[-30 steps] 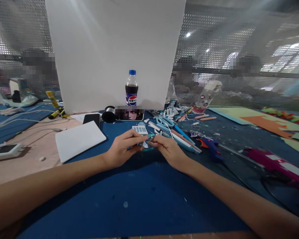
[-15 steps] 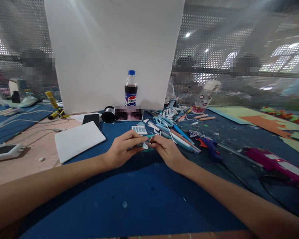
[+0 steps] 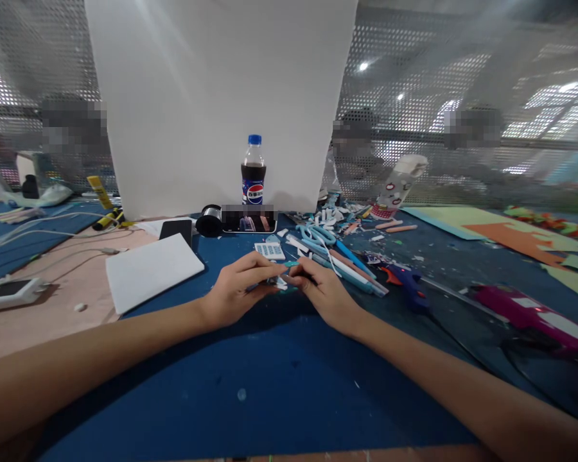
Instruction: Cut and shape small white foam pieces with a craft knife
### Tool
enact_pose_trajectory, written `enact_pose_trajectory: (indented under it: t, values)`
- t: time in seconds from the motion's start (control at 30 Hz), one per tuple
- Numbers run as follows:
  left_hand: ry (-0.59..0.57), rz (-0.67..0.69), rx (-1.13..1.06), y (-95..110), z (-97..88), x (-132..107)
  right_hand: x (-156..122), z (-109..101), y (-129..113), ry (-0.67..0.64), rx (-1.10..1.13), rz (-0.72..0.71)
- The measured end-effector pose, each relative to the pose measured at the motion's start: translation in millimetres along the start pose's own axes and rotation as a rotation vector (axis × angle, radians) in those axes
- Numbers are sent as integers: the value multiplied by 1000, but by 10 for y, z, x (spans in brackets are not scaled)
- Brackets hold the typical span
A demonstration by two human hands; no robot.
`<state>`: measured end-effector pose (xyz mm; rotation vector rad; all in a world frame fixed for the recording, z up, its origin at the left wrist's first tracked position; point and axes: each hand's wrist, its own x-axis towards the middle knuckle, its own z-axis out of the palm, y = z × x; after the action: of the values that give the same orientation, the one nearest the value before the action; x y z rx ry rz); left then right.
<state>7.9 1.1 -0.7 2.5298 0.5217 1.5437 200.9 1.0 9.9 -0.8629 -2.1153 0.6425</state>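
Observation:
Over the blue tabletop (image 3: 270,391), my two hands meet fingertip to fingertip. Thumb and fingers of my left hand (image 3: 236,289) pinch a small white and teal piece (image 3: 280,282), whose kind I cannot make out. My right hand (image 3: 325,292) is closed at the piece's right side, its fingertips pressed together there; the fingers hide most of what lies between them. Just behind the hands lies a small white block with blue markings (image 3: 270,251). Light-blue scissors (image 3: 318,236) rest to the right, among pens and strips.
A cola bottle (image 3: 253,173) and a phone (image 3: 250,222) stand against a white board (image 3: 221,96). White scraps (image 3: 334,215) lie behind the scissors. A blue glue gun (image 3: 409,289) and a magenta one (image 3: 534,317) are on the right, with cords. A white sheet (image 3: 154,273) lies left.
My right fingers have shifted slightly at the small piece, with the fingertips curled a little more. The picture on the phone's screen has changed. My left hand stays nearly still.

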Motion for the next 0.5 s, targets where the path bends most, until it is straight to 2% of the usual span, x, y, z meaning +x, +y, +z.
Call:
enact_pose_trajectory:
  t: [0.3,0.5]
  values:
    - [38,12,-21,48,13,28,6,44,22,41,37,-16]
    - [45,-28,-29,70,25,28,11,65,30,72,58,-7]
